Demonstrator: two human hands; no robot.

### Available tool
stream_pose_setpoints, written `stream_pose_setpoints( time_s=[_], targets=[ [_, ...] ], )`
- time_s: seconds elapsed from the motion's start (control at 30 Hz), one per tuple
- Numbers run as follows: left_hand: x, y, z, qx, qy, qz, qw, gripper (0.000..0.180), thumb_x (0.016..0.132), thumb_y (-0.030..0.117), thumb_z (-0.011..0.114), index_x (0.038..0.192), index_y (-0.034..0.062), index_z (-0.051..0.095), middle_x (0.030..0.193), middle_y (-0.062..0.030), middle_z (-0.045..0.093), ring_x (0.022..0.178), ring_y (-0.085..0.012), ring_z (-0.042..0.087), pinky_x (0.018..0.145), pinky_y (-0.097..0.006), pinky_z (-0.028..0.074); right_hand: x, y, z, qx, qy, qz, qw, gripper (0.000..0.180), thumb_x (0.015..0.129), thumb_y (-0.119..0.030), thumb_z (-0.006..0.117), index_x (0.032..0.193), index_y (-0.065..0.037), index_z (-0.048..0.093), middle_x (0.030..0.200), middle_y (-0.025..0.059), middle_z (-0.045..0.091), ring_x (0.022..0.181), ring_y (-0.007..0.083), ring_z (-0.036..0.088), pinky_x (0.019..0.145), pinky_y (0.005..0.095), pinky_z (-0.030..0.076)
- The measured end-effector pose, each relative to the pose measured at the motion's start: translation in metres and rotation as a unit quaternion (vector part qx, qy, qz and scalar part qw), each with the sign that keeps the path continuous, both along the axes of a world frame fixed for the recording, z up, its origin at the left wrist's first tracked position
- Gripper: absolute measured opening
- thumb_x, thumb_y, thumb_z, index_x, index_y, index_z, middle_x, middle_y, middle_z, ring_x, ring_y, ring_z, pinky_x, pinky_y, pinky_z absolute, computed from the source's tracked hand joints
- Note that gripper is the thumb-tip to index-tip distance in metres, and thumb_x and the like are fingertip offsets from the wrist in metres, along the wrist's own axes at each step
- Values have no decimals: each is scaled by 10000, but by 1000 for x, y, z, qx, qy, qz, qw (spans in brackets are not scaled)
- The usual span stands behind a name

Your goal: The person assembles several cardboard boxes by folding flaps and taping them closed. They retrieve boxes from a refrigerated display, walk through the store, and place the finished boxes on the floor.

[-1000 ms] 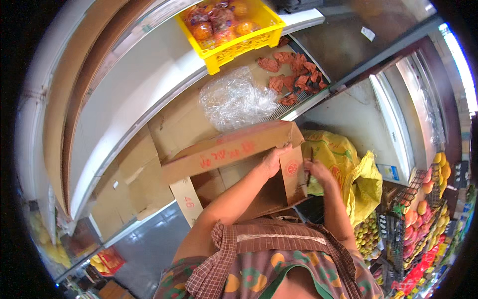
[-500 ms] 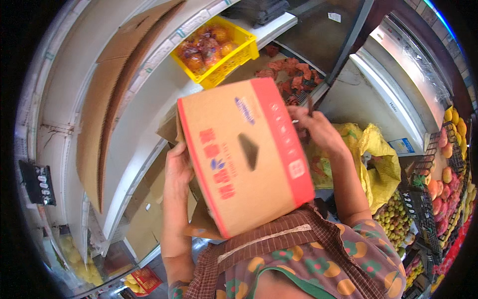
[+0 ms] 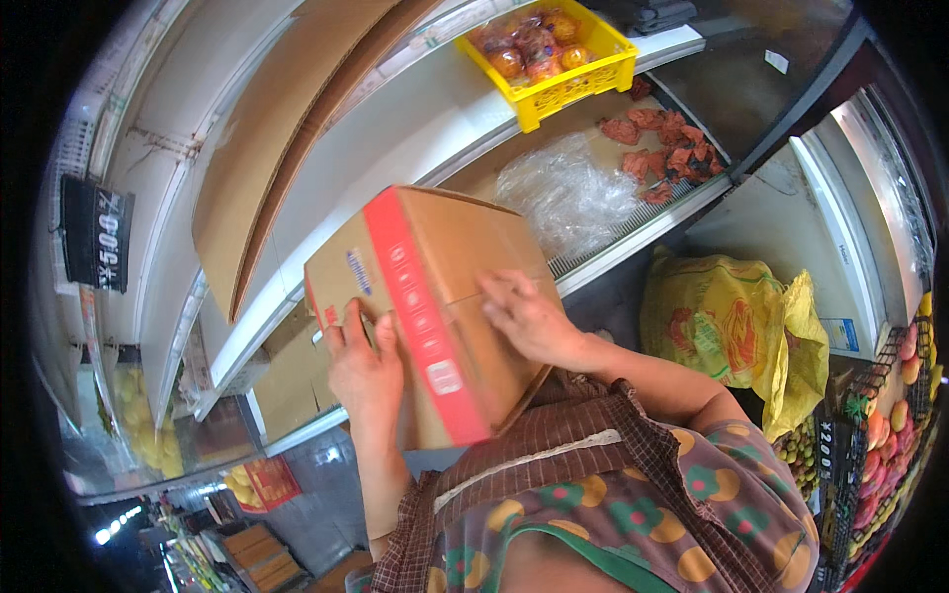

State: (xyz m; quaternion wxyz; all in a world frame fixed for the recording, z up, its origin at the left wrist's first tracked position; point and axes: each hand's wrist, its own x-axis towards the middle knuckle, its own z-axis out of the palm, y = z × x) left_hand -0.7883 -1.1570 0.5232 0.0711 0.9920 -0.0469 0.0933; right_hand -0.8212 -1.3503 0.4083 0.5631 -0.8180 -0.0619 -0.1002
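The left hand (image 3: 364, 368) lies flat against the near left face of a cardboard box (image 3: 435, 306), fingers spread upward beside the box's red stripe, pressing on it rather than wrapped around an edge. The right hand (image 3: 526, 316) rests palm-down on the box's upper right face, fingers extended and slightly curled over the seam; it too presses on the card. Between them the two hands hold the box up in front of the person's chest, tilted so that one corner points toward the shelving. The box is brown with a broad red band running across it and a small printed label near its top left.

Beyond the box, a refrigerated shelf (image 3: 633, 232) carries a crumpled sheet of clear plastic (image 3: 568, 193) and, further right, a scatter of reddish pieces (image 3: 667, 148). On the shelf above sits a yellow crate (image 3: 578, 74) filled with bagged orange and red fruit. A long flat piece of cardboard (image 3: 287, 128) leans along the upper shelves at left. To the right of the person, a yellow sack (image 3: 727, 331) with red print stands near the cabinet, and crates of fruit (image 3: 895, 415) line the far right edge.
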Motion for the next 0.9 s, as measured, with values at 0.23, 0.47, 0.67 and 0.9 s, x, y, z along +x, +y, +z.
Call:
stream_pose_setpoints(
  time_s=[0.23, 0.47, 0.67, 0.9],
  targets=[
    [3, 72, -3, -194, 51, 111, 973, 490, 994, 322, 402, 1351, -12, 426, 1316, -273, 490, 1239, -399, 463, 991, -389, 399, 11, 34, 14, 73, 68, 200, 975, 450, 981, -305, 462, 1362, -69, 424, 929, 224, 577, 926, 374, 582, 850, 400, 464],
    [29, 112, -16, -398, 84, 147, 902, 553, 965, 359, 490, 1388, 12, 406, 1291, -207, 545, 1207, -272, 510, 1009, -339, 372, 27, 31, 43, 9, 105, 236, 966, 332, 962, -219, 473, 1193, 17, 437, 1017, 217, 531, 961, 345, 557, 867, 411, 439],
    [37, 119, -26, -350, 47, 120, 928, 558, 971, 426, 447, 1362, 28, 428, 1377, -225, 458, 1300, -337, 420, 1052, -364, 329, 45, 58, 59, 60, -128, 203, 969, 134, 933, -122, 518, 1030, -34, 490, 873, 138, 580, 720, 318, 610, 638, 369, 506],
    [48, 124, -27, -321, 60, 117, 938, 566, 974, 425, 419, 1339, -7, 440, 1374, -229, 456, 1307, -350, 405, 1068, -380, 319, 66, 83, 46, -176, -283, 170, 927, 183, 877, -139, 565, 1015, -53, 481, 811, 156, 625, 689, 328, 635, 554, 421, 518]
  ],
)
